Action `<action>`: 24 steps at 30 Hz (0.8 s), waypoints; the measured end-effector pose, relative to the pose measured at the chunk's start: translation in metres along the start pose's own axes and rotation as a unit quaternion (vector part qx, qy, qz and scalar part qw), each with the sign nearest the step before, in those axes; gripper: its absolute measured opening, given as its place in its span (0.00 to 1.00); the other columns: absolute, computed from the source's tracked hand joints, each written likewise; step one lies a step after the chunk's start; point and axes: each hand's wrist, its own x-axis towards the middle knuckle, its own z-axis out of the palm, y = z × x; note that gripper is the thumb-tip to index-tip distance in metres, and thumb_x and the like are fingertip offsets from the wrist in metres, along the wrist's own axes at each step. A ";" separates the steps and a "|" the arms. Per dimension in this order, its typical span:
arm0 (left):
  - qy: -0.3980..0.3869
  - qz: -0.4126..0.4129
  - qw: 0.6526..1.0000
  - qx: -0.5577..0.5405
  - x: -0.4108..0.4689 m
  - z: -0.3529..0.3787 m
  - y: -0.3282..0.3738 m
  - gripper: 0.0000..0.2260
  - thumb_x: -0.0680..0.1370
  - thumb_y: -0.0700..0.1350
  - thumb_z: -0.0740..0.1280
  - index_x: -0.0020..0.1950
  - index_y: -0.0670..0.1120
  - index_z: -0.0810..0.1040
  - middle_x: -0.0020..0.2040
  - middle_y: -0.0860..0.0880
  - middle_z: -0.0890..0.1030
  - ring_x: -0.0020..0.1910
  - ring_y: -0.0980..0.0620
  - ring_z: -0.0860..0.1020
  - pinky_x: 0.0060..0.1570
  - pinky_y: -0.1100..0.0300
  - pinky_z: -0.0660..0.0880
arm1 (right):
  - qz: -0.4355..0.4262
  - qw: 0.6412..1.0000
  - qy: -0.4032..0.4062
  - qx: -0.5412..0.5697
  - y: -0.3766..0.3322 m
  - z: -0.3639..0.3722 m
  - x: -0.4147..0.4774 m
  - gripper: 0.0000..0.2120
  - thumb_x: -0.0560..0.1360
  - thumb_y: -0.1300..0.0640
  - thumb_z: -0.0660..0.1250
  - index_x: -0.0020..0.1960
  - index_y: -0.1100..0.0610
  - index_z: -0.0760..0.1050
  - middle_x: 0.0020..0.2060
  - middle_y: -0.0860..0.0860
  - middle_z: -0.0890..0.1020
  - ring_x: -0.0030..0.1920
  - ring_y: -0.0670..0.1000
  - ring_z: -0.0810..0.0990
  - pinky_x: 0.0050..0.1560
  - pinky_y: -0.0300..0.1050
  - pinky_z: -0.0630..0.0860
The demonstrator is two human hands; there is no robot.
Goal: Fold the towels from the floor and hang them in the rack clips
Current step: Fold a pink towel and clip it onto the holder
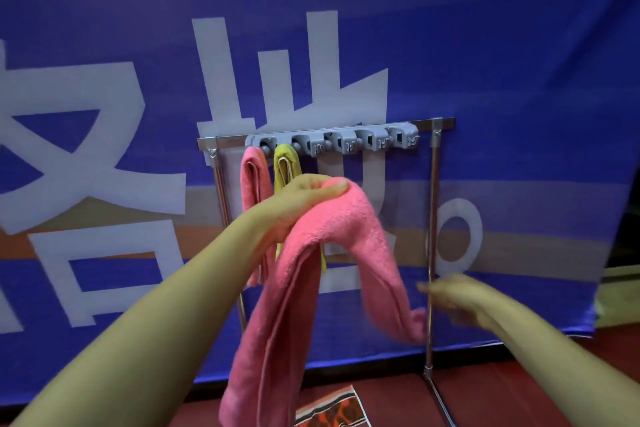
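Note:
My left hand [304, 199] grips a pink towel [332, 253] at its top, folded over so both ends hang down. It is held in front of the metal rack [433, 218], below the grey clip bar [332, 140]. The first clip on the left holds a folded pink towel [254, 180]. A folded yellow towel [285, 163] hangs from the second clip, partly hidden by my left hand. My right hand [457, 298] is blurred, fingers extended toward the hanging end of the pink towel, near the rack's right post. The three clips on the right hold nothing.
A blue banner [485, 45] with large white characters hangs right behind the rack. A patterned cloth [332, 409] lies on the reddish floor [502, 385] below the towel. The rack's foot [440, 395] runs along the floor toward me.

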 end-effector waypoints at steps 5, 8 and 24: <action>-0.066 -0.024 0.992 0.109 0.003 0.017 0.011 0.08 0.78 0.42 0.63 0.42 0.44 0.80 0.31 0.52 0.80 0.28 0.57 0.77 0.30 0.67 0.74 | -0.284 0.913 -0.181 0.230 -0.102 0.022 -0.047 0.20 0.74 0.45 0.59 0.59 0.57 0.76 0.52 0.51 0.83 0.53 0.47 0.82 0.54 0.40 0.77; -0.043 -0.009 0.989 0.144 0.002 0.018 0.013 0.06 0.78 0.41 0.64 0.43 0.42 0.79 0.35 0.49 0.81 0.33 0.54 0.79 0.35 0.63 0.76 | -0.293 0.912 -0.235 0.164 -0.128 0.033 -0.063 0.24 0.69 0.44 0.62 0.61 0.56 0.74 0.51 0.53 0.83 0.51 0.48 0.82 0.53 0.41 0.79; -0.021 0.001 0.985 -0.168 -0.006 0.002 -0.035 0.20 0.63 0.54 0.75 0.49 0.45 0.82 0.38 0.50 0.83 0.35 0.56 0.80 0.38 0.63 0.78 | -0.170 0.874 -0.320 0.324 -0.128 0.019 -0.033 0.29 0.54 0.51 0.81 0.53 0.57 0.81 0.46 0.55 0.80 0.45 0.51 0.77 0.57 0.46 0.73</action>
